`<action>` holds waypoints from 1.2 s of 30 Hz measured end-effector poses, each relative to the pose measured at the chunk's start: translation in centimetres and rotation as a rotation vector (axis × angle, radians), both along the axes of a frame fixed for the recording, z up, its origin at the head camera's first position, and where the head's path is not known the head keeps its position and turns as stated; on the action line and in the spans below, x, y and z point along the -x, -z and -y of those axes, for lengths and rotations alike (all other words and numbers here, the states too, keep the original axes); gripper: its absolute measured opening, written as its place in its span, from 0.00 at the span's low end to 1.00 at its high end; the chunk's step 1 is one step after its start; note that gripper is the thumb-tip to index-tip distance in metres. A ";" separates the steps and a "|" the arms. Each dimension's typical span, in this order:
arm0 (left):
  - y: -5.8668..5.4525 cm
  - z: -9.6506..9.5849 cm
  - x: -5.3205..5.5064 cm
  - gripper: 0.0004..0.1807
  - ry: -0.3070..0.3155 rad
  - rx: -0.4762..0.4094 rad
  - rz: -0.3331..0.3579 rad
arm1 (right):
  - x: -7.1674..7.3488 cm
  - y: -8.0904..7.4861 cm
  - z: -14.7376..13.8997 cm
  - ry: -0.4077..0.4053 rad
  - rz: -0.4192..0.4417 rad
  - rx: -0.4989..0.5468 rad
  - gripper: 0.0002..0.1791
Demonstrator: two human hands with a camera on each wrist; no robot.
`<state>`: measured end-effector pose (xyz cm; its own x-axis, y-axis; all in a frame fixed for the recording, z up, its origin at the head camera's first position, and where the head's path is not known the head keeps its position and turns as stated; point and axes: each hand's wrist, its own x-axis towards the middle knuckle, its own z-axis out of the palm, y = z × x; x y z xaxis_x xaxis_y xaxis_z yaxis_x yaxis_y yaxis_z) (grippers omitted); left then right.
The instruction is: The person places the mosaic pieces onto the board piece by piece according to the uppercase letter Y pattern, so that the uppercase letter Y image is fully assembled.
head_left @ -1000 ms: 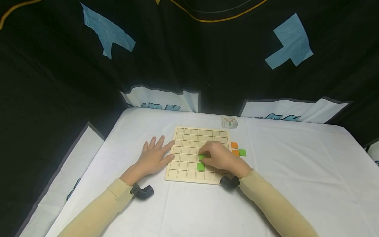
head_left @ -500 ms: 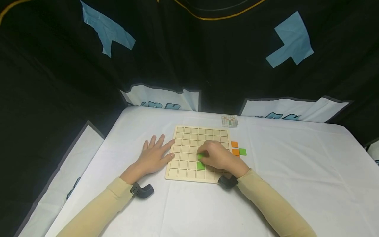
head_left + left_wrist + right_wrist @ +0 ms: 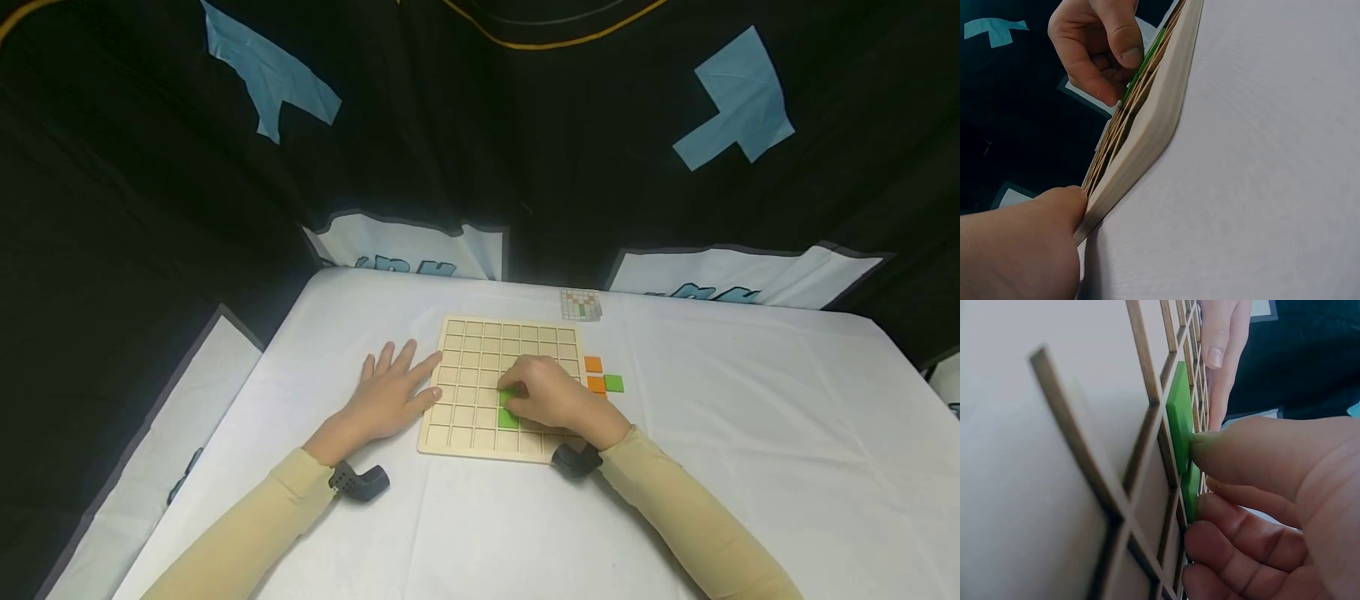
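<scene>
A pale wooden grid board (image 3: 459,440) lies on the white table. On it two green square tiles sit in neighbouring cells, one behind the other. My right hand (image 3: 551,392) reaches over the board, its thumb and fingers curled about the farther green tile (image 3: 506,397); this tile (image 3: 1190,494) shows between thumb and fingers in the right wrist view. The nearer green tile (image 3: 507,418) lies at the thumb's tip. My left hand (image 3: 390,402) rests palm down with spread fingers, thumb and forefinger at the board's left edge.
Right of the board lie an orange tile (image 3: 593,364), a second orange tile (image 3: 596,383) and a loose green tile (image 3: 613,383). A small patterned grid card (image 3: 581,305) lies behind the board. A dark curtain (image 3: 480,150) hangs beyond the table (image 3: 720,417).
My right hand has shifted slightly left, and the farther green tile at its fingertips has come into line behind the nearer one. The left hand stays in place.
</scene>
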<state>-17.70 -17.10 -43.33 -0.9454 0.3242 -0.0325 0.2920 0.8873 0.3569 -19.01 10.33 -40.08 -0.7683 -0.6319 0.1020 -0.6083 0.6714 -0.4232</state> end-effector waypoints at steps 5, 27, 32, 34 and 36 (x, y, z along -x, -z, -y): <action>-0.1 0.0 0.0 0.35 0.000 0.000 0.000 | 0.0 0.0 0.0 0.003 0.000 0.000 0.14; 0.1 0.0 0.1 0.35 0.002 0.002 0.002 | 0.0 0.1 -0.2 -0.024 -0.007 0.013 0.14; 0.1 0.0 0.1 0.35 0.003 0.005 -0.001 | 0.0 -0.1 -0.3 -0.025 0.003 0.014 0.15; 0.1 0.1 0.1 0.35 0.002 0.001 -0.001 | 0.0 -0.1 -0.3 -0.027 0.005 0.013 0.15; 0.2 0.1 0.1 0.35 0.001 -0.002 -0.001 | 0.0 -0.1 -0.2 -0.029 0.007 0.014 0.15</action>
